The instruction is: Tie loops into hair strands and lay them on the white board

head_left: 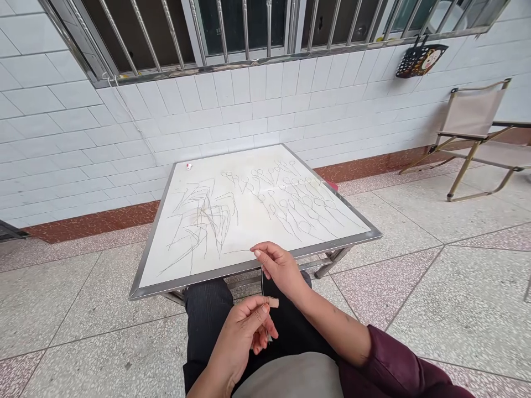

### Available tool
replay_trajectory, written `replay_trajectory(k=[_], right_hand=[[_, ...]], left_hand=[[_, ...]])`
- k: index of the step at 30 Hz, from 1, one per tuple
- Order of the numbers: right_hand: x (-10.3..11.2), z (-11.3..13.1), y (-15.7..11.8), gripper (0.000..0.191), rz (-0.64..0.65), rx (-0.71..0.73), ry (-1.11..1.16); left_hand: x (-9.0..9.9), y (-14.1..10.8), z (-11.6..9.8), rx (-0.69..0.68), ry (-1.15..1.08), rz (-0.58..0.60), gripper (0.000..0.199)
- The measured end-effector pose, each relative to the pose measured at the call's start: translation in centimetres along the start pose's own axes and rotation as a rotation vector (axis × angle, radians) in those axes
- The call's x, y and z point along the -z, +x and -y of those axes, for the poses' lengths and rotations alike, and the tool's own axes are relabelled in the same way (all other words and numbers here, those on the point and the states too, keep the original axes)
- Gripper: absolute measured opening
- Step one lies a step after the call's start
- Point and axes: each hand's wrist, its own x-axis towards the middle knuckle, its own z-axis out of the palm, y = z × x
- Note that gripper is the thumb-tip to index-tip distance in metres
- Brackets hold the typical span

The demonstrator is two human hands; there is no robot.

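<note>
My left hand (248, 325) is above my lap, thumb and forefinger pinched on a small tan strip (274, 302). Something pale shows lower between its fingers, too small to name. Just above it, at the table's near edge, my right hand (282, 270) pinches a thin wire-like strand (237, 252) whose far part reaches left over the tabletop. A fine line (262, 281) runs down from the right hand toward the left. On the white table (249, 237) lie several bent thin strands (203, 215) at left and several looped strands (305, 225) at right.
A small red-and-white item (189, 166) sits at the table's far left corner. Behind is a tiled wall (232, 121) with a barred window (244, 33). A patterned bag (422, 59) hangs at right, above a folding chair (477, 132).
</note>
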Motion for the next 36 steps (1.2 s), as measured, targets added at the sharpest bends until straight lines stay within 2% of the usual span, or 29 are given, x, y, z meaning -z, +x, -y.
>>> replay_trajectory(k=[3,6,10,14,18,21,24,31,36], right_hand=[[0.4,-0.2,0.2,0.033,0.092,-0.03,0.078],[0.6,-0.5,0.6,0.035,0.13,-0.06,0.14],[0.4,-0.6,1.7,0.033,0.094,-0.101,0.166],[-0.2,-0.7,2.7,0.03,0.058,-0.09,0.114],[-1.5,-0.9,3.2,0.028,0.062,-0.069,0.101],[-2.7,-1.2,3.7,0.028,0.077,-0.05,0.089],[-4.4,-2.0,5.0,0.029,0.104,-0.054,0.059],[-9.7,-4.1,9.7,0.026,0.14,-0.111,-0.024],[-13.6,-5.6,13.1,0.019,0.194,-0.146,-0.111]], left_hand=[[0.3,-0.1,0.0,-0.027,0.029,-0.058,0.045],[0.9,-0.4,-0.2,-0.036,0.052,-0.054,0.046],[2.0,-1.0,-0.2,-0.008,0.005,-0.015,0.046],[3.3,-1.4,0.2,0.015,-0.057,-0.031,0.041],[4.4,-1.4,0.4,-0.015,-0.022,-0.032,0.038],[5.2,-1.2,0.7,-0.045,0.001,-0.037,0.037],[6.2,-1.0,0.9,-0.078,0.01,-0.096,0.038],[9.1,-0.6,2.6,-0.1,0.046,-0.232,0.041],[10.9,-0.3,4.3,-0.068,0.027,-0.247,0.046]])
